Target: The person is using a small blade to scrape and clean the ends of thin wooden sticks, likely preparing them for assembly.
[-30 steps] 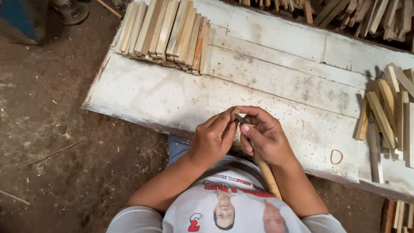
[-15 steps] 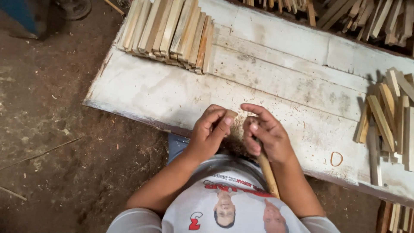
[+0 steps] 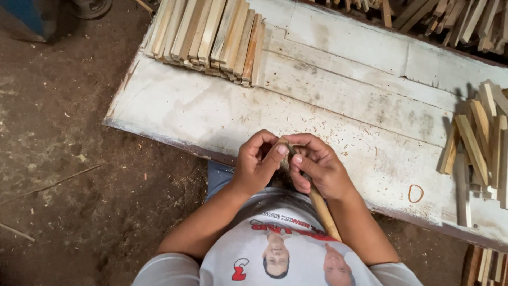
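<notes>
Both hands meet at the near edge of a worn white board table (image 3: 344,106). My left hand (image 3: 256,164) and my right hand (image 3: 317,167) pinch the top end of a thin wooden stick (image 3: 323,209) that runs down toward my chest. The stick's upper tip is hidden between my fingertips. I cannot tell whether anything else sits between the fingers.
A neat stack of wooden slats (image 3: 209,37) lies at the table's far left. A loose pile of short wooden sticks (image 3: 479,143) lies at the right, with a small rubber band (image 3: 416,193) near it. More sticks (image 3: 450,18) are heaped beyond the table. Dirt floor (image 3: 63,159) spreads to the left.
Half a second ago a pale wound bundle showed between my fingers; now the fingers are closed over the stick's tip and it is hidden. The hands stayed in place.
</notes>
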